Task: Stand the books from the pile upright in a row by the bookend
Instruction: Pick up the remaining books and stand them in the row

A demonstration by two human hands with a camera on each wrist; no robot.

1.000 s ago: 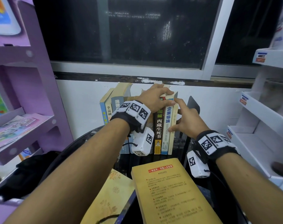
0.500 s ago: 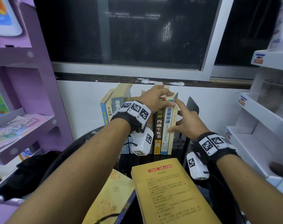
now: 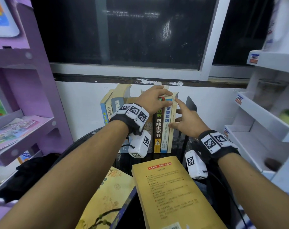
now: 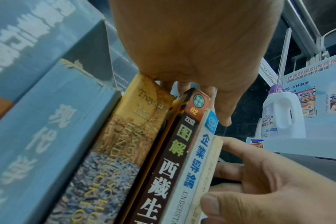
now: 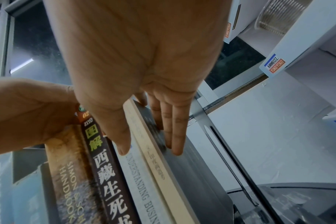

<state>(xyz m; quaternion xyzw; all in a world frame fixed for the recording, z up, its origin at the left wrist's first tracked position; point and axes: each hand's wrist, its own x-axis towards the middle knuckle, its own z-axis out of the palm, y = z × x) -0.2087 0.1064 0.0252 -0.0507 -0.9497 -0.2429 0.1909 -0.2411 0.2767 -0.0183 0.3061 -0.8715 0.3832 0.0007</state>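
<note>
Setting: Dark glass tabletop [image 3: 181,146] below a night-black window [image 3: 124,30], with a purple shelf unit [image 3: 25,96] on one side and a white display rack [image 3: 264,121] on the other.
Row of books: Several volumes stood upright against the white wall; from the free end inward came a thin cream paperback [image 3: 171,129], a white-and-blue business book [image 3: 166,128], a brown-spined Tibetan book [image 3: 158,128] and the tan Simon & Schuster handbook [image 4: 125,136].
Bookend: Black metal bookend [image 3: 191,103] stood just beside the cream paperback, a narrow gap showing between them.
Left hand: The left hand [image 3: 153,100] lay draped over the tops of the middle books, fingers curled down behind them, steadying the row.
Right hand: The right hand [image 3: 184,121] held the cream paperback in a loose pinch, thumb on its spine and straight fingers [image 5: 175,136] flat against its outer cover, in the gap on the bookend side.
Pile: A yellow book [image 3: 171,192] and a gold patterned book [image 3: 107,195] lay flat near the table's front edge, not yet shelved.
Step in hand: Probably squaring the newest book into the row.
Next move: It likely called for releasing the row without a lean, then lifting the yellow book and closing the gap to the bookend.
</note>
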